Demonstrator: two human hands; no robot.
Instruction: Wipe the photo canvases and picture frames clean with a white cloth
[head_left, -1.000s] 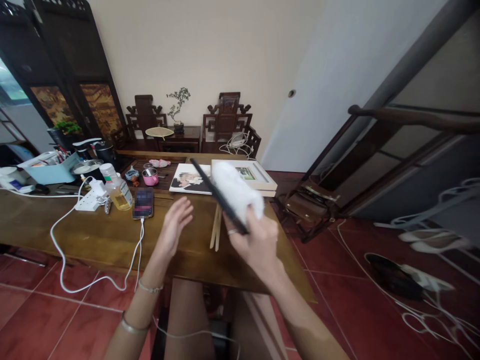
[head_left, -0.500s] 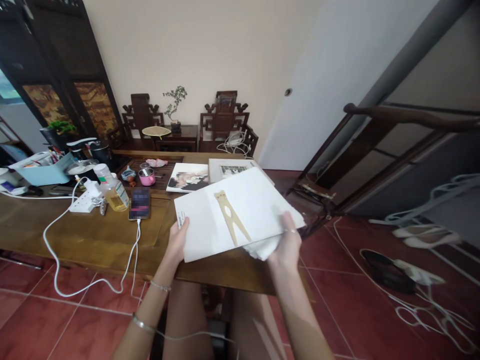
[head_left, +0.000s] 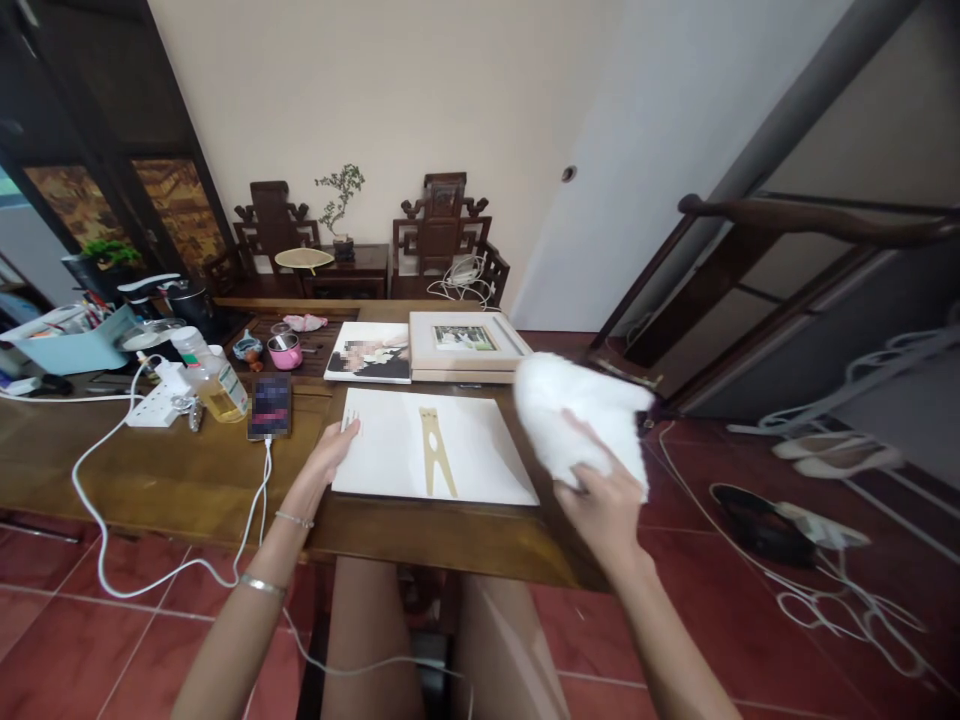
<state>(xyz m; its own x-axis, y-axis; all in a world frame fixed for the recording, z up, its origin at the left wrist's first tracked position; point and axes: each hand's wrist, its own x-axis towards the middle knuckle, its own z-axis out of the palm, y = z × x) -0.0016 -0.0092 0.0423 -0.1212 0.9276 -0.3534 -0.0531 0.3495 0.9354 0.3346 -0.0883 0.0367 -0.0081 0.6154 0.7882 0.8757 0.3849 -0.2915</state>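
Two bare hands here, and most of the bling's on the left side. Just past the left hand (head_left: pixel 335 450) there's a skinny silvery bracelet (head_left: pixel 294 519), maybe beads or links, too small to tell. Further up the left forearm (head_left: pixel 232 640) sits a chunkier, smooth silvery bangle (head_left: pixel 262 584). Right forearm (head_left: pixel 667 610) is bare, slim too. Right hand (head_left: pixel 604 495) is kinda blurry, so finger details are lost.

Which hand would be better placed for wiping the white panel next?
Probably the right hand: it holds the white cloth beside the white panel, while the left hand is at the panel's left edge.
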